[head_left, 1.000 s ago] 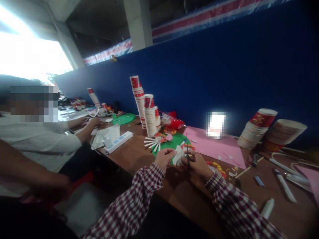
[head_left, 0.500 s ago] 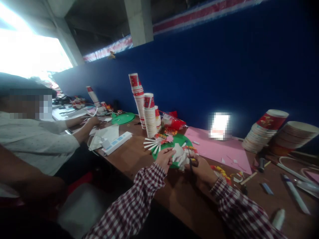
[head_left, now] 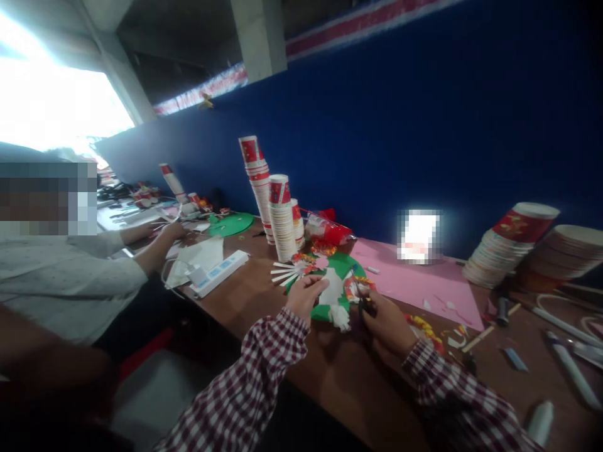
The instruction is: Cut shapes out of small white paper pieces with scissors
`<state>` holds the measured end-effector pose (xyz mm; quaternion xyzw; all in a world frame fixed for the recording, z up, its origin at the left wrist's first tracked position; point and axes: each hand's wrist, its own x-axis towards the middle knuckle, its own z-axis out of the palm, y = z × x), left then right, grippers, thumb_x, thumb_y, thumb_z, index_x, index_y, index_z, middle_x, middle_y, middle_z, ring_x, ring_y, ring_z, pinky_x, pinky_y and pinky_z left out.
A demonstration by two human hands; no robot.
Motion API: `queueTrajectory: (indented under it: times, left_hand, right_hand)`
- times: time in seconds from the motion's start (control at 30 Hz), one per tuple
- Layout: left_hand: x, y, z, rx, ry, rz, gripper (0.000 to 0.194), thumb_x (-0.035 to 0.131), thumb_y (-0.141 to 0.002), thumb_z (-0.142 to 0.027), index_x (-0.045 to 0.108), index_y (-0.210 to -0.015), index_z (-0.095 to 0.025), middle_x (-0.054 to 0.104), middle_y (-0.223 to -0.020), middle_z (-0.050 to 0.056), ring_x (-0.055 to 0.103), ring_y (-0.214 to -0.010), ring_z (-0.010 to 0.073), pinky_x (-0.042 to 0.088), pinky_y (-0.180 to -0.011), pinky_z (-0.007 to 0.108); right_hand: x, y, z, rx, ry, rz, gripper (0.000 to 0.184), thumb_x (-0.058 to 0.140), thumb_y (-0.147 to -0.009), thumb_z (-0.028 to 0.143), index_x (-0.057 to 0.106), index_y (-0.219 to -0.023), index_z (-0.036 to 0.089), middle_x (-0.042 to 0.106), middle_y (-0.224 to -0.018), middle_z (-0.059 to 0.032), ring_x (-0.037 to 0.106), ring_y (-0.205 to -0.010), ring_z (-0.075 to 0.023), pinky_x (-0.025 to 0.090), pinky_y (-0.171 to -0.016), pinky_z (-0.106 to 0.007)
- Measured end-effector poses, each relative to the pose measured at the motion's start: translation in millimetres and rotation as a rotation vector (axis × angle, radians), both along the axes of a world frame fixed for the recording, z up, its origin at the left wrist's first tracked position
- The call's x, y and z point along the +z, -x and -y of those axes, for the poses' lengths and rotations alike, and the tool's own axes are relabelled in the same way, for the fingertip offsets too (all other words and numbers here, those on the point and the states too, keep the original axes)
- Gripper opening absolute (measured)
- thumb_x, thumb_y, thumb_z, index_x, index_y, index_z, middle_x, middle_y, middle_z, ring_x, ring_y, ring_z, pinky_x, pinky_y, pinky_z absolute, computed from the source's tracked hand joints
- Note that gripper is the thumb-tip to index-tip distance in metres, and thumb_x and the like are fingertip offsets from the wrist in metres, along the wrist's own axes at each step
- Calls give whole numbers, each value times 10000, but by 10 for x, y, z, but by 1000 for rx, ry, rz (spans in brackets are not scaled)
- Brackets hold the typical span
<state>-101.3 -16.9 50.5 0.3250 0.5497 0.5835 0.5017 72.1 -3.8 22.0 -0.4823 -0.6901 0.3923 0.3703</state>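
Note:
My left hand (head_left: 305, 296) pinches a white paper piece (head_left: 332, 285) between thumb and fingers, over a green disc (head_left: 346, 260). In my right hand (head_left: 389, 323) is a pair of dark scissors (head_left: 362, 300), pointing up and away, just to the right of the paper. A crumpled or fringed white scrap (head_left: 340, 318) sits below the held paper; whether the two are joined I cannot tell. Red, yellow and white paper decorations (head_left: 325, 248) lie on and around the disc, and a fan of white strips (head_left: 285, 272) spreads at its left edge.
Tall paper cup stacks (head_left: 282, 220) stand behind the disc, more cup stacks (head_left: 516, 242) at right. Pink paper (head_left: 424, 285) lies beneath a blurred bright screen (head_left: 418, 235). A power strip (head_left: 220, 273) is left. A co-worker (head_left: 61, 270) sits beyond it. A marker (head_left: 572, 370) lies right.
My right hand with the scissors has drawn slightly right, away from the paper. My left hand has shifted a little left. The fringed white scrap now shows lower. The view has shifted slightly.

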Motion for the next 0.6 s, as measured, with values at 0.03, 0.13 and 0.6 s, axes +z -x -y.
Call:
queueTrajectory:
  times: [0.03,0.13,0.6]
  left_hand:
    - [11,-66,28,-32,4,14,343,734,-527,-355,567,-727,-132,500,-534,-43,422,-441,48,282,-408,176]
    - [19,-326,102,-151,24,58,360,748,-510,-372,578,-717,-132,527,-545,-32,451,-450,65,326,-427,194]
    - [-196,-1704,115,-500,-131,-17,132,635,-631,-146,618,-761,-128,637,-714,36,546,-639,123,430,-609,234]
  right_hand:
    - [23,-46,30,26,11,-38,244,621,-711,292,606,-939,208,683,-841,-63,637,-826,-264,476,-747,-374]
    - [100,-274,147,76,58,-149,313,582,-762,364,564,-1027,199,692,-867,-54,657,-792,-218,524,-692,-323]
    - [138,-1405,376,-249,156,-392,449,700,-676,407,556,-1059,222,575,-757,-13,565,-653,-176,471,-554,-267]
